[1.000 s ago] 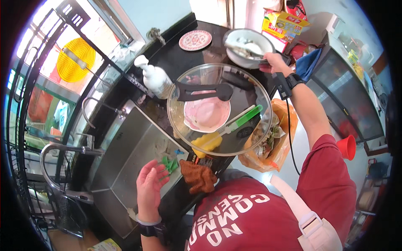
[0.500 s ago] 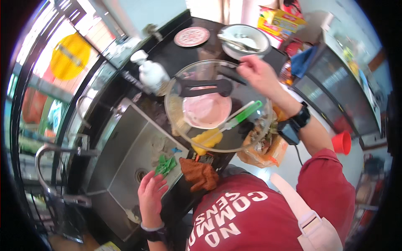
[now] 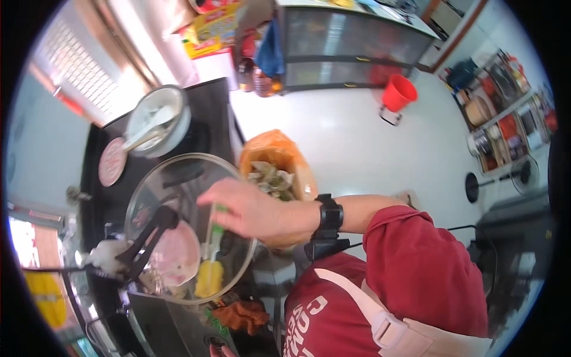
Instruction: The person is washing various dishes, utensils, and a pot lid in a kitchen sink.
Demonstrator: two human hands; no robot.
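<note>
Red bucket on floor, orange bag, round patterned trivet

Green-handled yellow brush, clear glass bowl, pink plate.

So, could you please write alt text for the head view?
The right hand holds a green-handled brush with a yellow head inside a large glass bowl on a dark counter. An orange bag of scraps sits beside the bowl.

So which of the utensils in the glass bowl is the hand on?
The right hand grips the green-handled brush with yellow bristles; the black tongs lie untouched.
</note>
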